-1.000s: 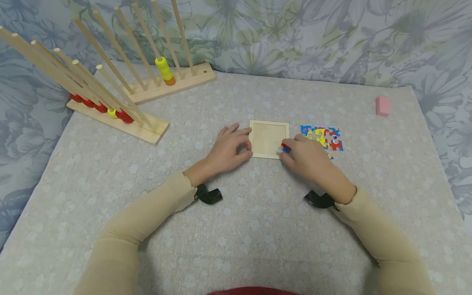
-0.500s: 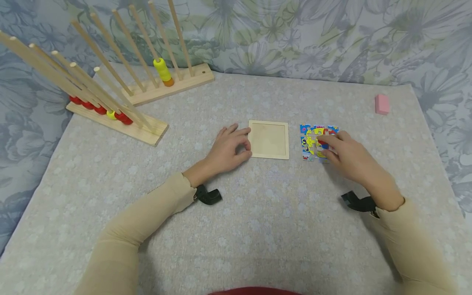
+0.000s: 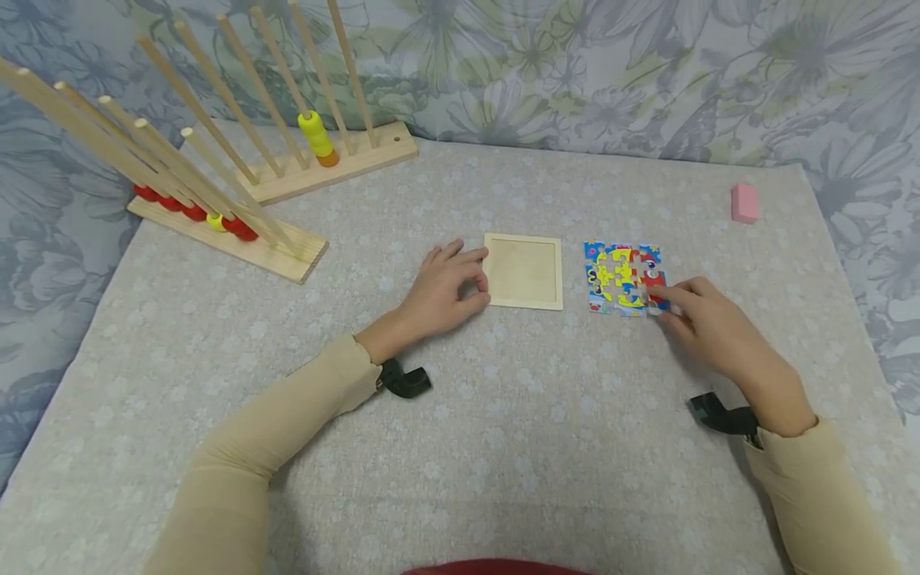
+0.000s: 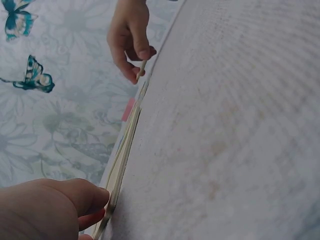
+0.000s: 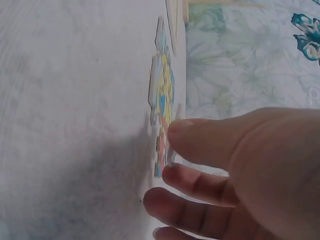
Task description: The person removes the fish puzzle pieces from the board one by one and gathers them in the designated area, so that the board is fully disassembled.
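Observation:
My left hand (image 3: 444, 291) rests on the table, its fingertips touching the left edge of a shallow square wooden tray (image 3: 523, 307). In the left wrist view, the left thumb (image 4: 92, 196) lies against that tray's edge. To the right of the tray is a colourful jigsaw puzzle (image 3: 607, 275) in yellow, red and blue, with small gaps between its pieces. My right hand (image 3: 707, 327) is at the puzzle's lower right corner and pinches a thin puzzle piece (image 4: 142, 69) between thumb and finger. The right fingertips hide part of that corner.
Two wooden bases with upright rods stand at the back left: one (image 3: 305, 263) carries red and yellow beads, the other (image 3: 395, 142) yellow and orange beads. A pink block (image 3: 745, 204) lies at the back right. A patterned cloth wall closes the back.
The right hand has moved right from the tray, across the puzzle, to its lower right corner, uncovering the yellow and red middle pieces. The left hand and the tray have stayed in place.

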Demonstrator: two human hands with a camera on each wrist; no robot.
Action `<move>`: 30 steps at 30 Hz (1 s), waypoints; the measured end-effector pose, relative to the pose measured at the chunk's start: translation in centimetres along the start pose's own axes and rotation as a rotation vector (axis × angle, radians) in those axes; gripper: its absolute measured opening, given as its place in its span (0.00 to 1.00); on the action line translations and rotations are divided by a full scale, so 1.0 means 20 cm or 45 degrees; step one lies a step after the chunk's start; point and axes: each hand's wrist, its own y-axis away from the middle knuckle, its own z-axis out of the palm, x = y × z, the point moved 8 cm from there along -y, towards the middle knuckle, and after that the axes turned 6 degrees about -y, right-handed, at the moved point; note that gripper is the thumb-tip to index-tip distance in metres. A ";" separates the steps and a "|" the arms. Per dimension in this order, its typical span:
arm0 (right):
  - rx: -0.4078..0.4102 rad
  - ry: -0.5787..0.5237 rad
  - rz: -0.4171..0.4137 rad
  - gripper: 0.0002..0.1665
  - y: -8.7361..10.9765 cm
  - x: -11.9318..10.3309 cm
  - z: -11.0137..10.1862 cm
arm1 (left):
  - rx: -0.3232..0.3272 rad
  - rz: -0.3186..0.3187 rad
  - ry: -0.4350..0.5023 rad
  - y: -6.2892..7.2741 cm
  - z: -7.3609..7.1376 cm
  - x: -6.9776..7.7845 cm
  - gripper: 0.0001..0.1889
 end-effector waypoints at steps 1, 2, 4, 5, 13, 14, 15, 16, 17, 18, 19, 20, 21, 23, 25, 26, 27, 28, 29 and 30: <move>0.002 0.007 -0.005 0.23 0.00 0.00 0.00 | 0.000 0.001 0.000 0.00 0.00 0.00 0.05; 0.007 0.015 -0.010 0.23 0.00 0.01 0.00 | 0.000 0.002 0.000 0.00 0.00 0.00 0.05; 0.019 0.040 -0.019 0.23 0.00 0.01 -0.01 | 0.003 0.008 -0.001 0.00 0.00 0.00 0.05; 0.020 0.058 -0.019 0.23 0.00 0.01 -0.01 | 0.003 0.010 0.001 0.00 0.00 0.00 0.05; -0.009 0.059 0.082 0.22 0.00 0.04 -0.01 | 0.003 0.020 -0.015 -0.01 0.00 0.01 0.05; -0.007 0.049 0.086 0.22 0.00 0.04 -0.01 | 0.002 0.020 -0.018 -0.01 0.00 0.01 0.05; -0.002 0.043 0.078 0.22 0.00 0.04 -0.01 | 0.001 0.019 -0.020 -0.01 0.00 0.01 0.05; 0.004 0.039 0.066 0.23 0.00 0.03 -0.01 | -0.001 0.018 -0.020 -0.01 0.00 0.01 0.05; 0.009 0.039 0.055 0.23 0.00 0.03 0.00 | -0.003 0.016 -0.018 -0.01 0.00 0.01 0.05; 0.017 0.040 0.043 0.23 0.00 0.03 -0.01 | -0.004 0.013 -0.017 -0.01 0.00 0.00 0.05; 0.028 0.038 0.030 0.22 0.00 0.03 -0.01 | -0.006 0.011 -0.018 -0.01 0.00 0.00 0.05; 0.040 0.036 0.018 0.21 0.00 0.03 -0.01 | -0.006 0.009 -0.018 -0.01 0.00 0.00 0.05; 0.050 0.034 0.008 0.21 0.00 0.03 -0.01 | -0.008 0.007 -0.019 -0.01 0.00 0.00 0.05; 0.062 0.034 0.000 0.20 -0.01 0.04 -0.01 | -0.011 0.002 -0.018 -0.01 0.01 0.00 0.05; 0.068 0.032 -0.002 0.19 -0.01 0.05 -0.01 | -0.015 -0.003 -0.019 -0.01 0.01 -0.01 0.05; 0.067 0.035 0.001 0.19 -0.01 0.05 -0.01 | -0.017 -0.005 -0.017 -0.01 0.01 -0.01 0.05; 0.064 0.036 0.005 0.18 -0.01 0.06 0.00 | -0.019 -0.006 -0.014 -0.01 0.01 -0.01 0.05; 0.063 0.037 0.005 0.18 -0.01 0.06 0.00 | -0.020 -0.006 -0.013 -0.01 0.01 -0.01 0.05; 0.064 0.036 0.003 0.18 -0.01 0.06 0.00 | -0.021 -0.006 -0.012 0.00 0.01 -0.01 0.05; 0.065 0.035 0.001 0.18 -0.01 0.06 0.00 | -0.022 -0.004 -0.010 0.00 0.01 0.00 0.05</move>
